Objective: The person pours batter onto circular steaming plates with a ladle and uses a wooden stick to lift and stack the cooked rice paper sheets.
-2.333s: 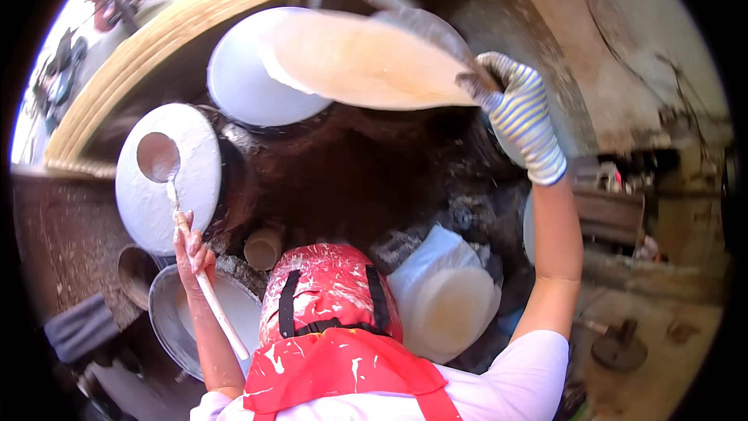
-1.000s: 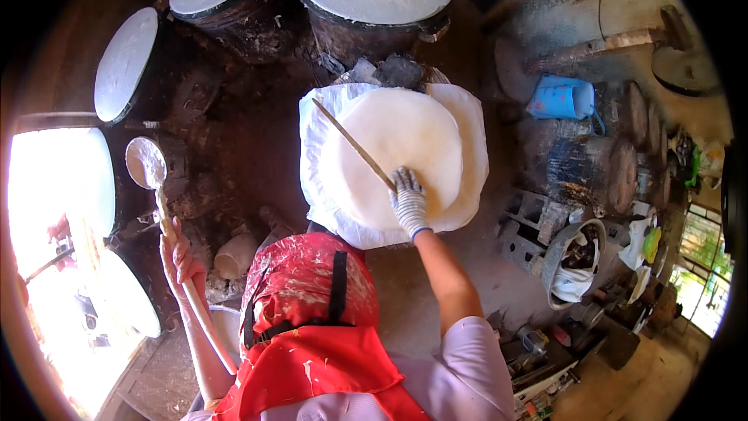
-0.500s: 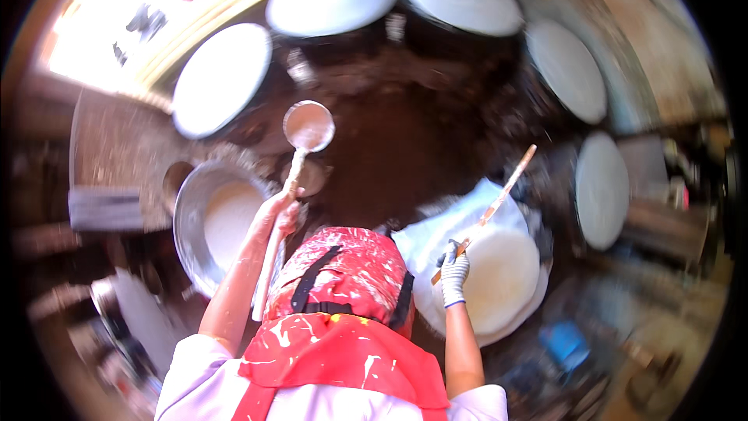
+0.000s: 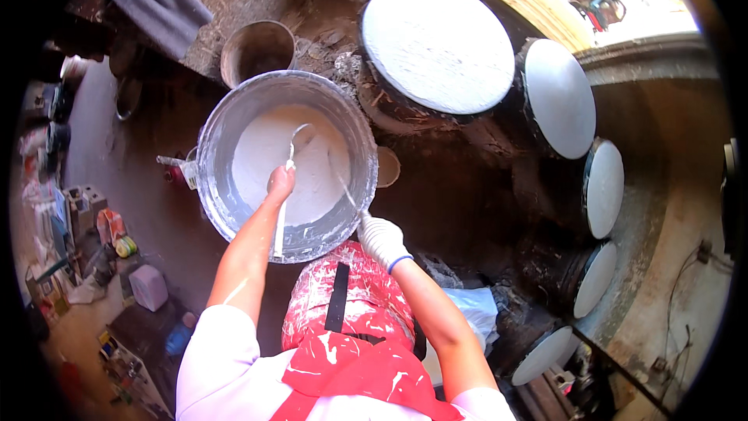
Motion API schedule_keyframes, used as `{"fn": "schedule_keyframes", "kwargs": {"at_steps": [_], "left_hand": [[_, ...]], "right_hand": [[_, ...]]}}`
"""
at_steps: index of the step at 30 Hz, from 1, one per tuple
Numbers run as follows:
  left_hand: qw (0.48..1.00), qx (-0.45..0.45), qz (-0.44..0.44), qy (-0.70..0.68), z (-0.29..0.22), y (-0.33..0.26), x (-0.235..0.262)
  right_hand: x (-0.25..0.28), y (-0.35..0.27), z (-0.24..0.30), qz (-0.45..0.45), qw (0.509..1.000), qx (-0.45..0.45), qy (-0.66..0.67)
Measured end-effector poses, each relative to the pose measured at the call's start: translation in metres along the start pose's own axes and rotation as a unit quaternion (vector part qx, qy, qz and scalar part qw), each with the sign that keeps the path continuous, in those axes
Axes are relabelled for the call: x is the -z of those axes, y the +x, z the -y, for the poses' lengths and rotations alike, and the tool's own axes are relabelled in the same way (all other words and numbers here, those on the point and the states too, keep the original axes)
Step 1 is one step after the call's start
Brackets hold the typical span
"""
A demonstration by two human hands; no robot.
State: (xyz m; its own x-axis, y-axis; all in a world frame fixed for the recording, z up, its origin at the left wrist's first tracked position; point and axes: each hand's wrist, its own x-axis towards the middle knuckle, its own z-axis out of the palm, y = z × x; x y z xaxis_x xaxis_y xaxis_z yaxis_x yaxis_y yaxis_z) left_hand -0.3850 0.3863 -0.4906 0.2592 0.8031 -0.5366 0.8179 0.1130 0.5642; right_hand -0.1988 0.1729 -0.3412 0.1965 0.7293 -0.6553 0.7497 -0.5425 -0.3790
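A large grey tub (image 4: 209,179) holds white batter-like liquid (image 4: 253,160). My bare left hand (image 4: 282,182) is closed around the handle of a ladle (image 4: 281,226). The ladle's bowl is tilted at the surface of the liquid, partly sunk in it. My right hand (image 4: 381,238), in a white striped glove, is closed at the tub's near right rim. From it a thin pale stick (image 4: 343,185) slants over the rim toward the liquid. My red apron (image 4: 312,296), splashed with white, is close to the tub.
Several round white-topped drums (image 4: 438,47) curve along the far and right sides. A smaller bucket (image 4: 257,53) stands behind the tub, near a grey folded cloth (image 4: 158,1). Light blue plastic sheeting (image 4: 472,308) lies right of me. Assorted items (image 4: 86,210) fill the left.
My view has turned left toward the tub. The ladle has gone from over the floor into the tub. My right hand has moved from the round white stack to the tub's rim.
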Motion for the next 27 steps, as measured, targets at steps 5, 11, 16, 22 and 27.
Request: {"fn": "schedule_keyframes", "kwargs": {"at_steps": [5,11,16,22,27], "left_hand": [[0.951,0.214,0.032,-0.219,0.027,-0.010,-0.054],[0.557,0.336,0.204,-0.732,-0.011,-0.050,-0.067],[0.588,0.165,0.221,-0.761,-0.079,-0.150,0.032],[0.651,-0.054,0.162,-0.740,-0.176,-0.268,0.145],[0.732,0.041,0.068,-0.677,-0.121,-0.212,0.112]], "right_hand": [[0.017,0.003,0.009,-0.088,0.975,0.073,0.189],[0.021,-0.042,-0.027,-0.012,0.998,0.052,0.027],[0.090,-0.156,-0.040,-0.127,0.981,0.139,0.044],[0.111,-0.215,-0.058,-0.274,0.912,0.255,0.165],[0.110,-0.197,-0.010,-0.244,0.883,0.280,0.286]]}}
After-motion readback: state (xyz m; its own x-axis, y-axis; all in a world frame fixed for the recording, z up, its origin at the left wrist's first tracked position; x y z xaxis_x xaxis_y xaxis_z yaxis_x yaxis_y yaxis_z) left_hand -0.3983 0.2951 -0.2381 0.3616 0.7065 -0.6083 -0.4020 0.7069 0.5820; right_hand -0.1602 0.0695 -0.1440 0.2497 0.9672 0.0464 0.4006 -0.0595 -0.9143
